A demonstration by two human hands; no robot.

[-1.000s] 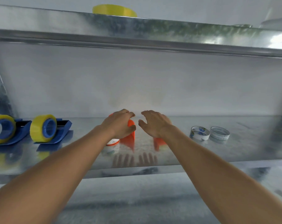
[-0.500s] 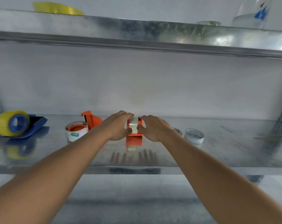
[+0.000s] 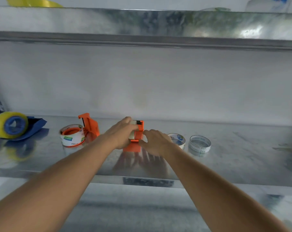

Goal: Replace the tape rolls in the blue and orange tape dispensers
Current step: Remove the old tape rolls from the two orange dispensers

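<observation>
Spanning the whole view, the galvanised metal shelf (image 3: 242, 158) carries everything, and it looks slick enough for a light plastic tool to skid on it. At its far left lies the blue tape dispenser (image 3: 33, 126) with a yellow roll (image 3: 1, 125). Left of centre a second orange dispenser (image 3: 90, 127) stands beside a white printed tape roll (image 3: 71, 135). Centre stage, the orange tape dispenser (image 3: 136, 141) sits between both hands: the left hand (image 3: 121, 134) curls round its roll side, and the right hand (image 3: 154, 142) pinches its near edge. I judge it stiff and light, best held by the frame, clear of the cutter. Two thin, nearly spent rolls (image 3: 199, 144) lie just right. Compared with half a second ago, the right hand has dropped lower and the dispenser shows more.
</observation>
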